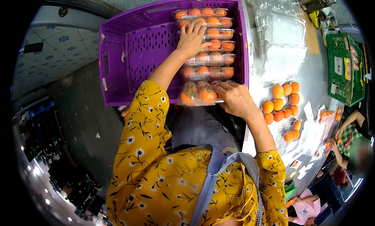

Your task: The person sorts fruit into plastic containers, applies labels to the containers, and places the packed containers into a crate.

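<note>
A purple plastic crate [152, 54] stands before me, with several clear plastic packs of orange round fruit [215, 57] set on edge in a row along its right part. My left hand [192, 38] rests spread on the packs towards the far end, fingers apart. At the near end of the row, my right hand [234, 97] grips the right side of another clear fruit pack [199, 95], which is tilted over the crate's near edge. Fingertips of my right hand are partly hidden behind the pack's lid.
To the right, a metal table [313, 88] bears stacked clear plastic trays [281, 35], loose orange fruit [278, 104] and paper slips. A green crate [341, 69] stands at its far side. Other people's arms [351, 120] work at the table's lower right.
</note>
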### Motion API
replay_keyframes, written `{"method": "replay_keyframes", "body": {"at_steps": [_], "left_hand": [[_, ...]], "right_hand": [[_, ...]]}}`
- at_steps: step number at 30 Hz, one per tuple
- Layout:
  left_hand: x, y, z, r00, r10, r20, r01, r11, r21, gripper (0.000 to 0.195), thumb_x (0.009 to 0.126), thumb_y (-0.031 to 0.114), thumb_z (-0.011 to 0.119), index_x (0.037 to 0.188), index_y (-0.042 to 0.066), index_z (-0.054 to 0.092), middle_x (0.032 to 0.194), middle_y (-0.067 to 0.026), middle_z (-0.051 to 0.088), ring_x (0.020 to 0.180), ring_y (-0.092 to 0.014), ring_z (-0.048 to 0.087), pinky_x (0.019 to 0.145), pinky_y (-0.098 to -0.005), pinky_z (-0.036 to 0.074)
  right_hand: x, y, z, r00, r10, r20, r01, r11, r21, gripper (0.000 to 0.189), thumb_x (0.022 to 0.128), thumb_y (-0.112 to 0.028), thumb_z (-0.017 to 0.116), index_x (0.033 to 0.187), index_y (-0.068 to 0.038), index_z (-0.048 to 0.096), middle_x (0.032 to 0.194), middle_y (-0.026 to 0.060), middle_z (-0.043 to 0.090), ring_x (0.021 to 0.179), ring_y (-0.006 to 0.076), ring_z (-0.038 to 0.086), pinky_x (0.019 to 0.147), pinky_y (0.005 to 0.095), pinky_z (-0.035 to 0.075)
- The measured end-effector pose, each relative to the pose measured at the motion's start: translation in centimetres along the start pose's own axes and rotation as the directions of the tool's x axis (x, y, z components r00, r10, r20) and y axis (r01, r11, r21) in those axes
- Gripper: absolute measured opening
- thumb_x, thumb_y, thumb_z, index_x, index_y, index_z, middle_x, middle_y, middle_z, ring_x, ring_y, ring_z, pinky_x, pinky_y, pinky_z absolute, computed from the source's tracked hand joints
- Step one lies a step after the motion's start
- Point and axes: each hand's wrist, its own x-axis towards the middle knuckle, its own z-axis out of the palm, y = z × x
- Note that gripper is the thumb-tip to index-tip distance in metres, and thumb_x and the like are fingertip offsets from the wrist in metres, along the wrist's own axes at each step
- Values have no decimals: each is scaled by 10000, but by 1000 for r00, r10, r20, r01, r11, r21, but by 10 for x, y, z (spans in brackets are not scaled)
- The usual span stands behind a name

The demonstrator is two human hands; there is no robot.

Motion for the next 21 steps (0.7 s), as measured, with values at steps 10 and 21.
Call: {"method": "replay_keyframes", "body": {"at_steps": [10, 21], "left_hand": [[16, -26, -7, 990, -108, -90, 91, 981, -172, 831, 767, 672, 464, 1355, 107, 307, 1412, -150, 245, 1324, -318, 180, 1060, -546, 88], [-121, 71, -152, 951, 184, 249, -105, 948, -299, 574, 698, 180, 671, 1206, 36, 444, 941, -134, 601, 758, -293, 625, 636, -385, 491]], "right_hand": [[2, -1, 6, 999, -13, -32, 13, 1000, -7, 431, 576, -78, 667, 999, -49, 591, 927, 68, 619, 837, 266, 609, 678, 358, 502], [26, -17, -23, 999, -32, 1, 32, 998, -61, 234, 631, -78, 621, 862, -58, 594, 788, 108, 599, 606, 291, 610, 551, 391, 481]]}}
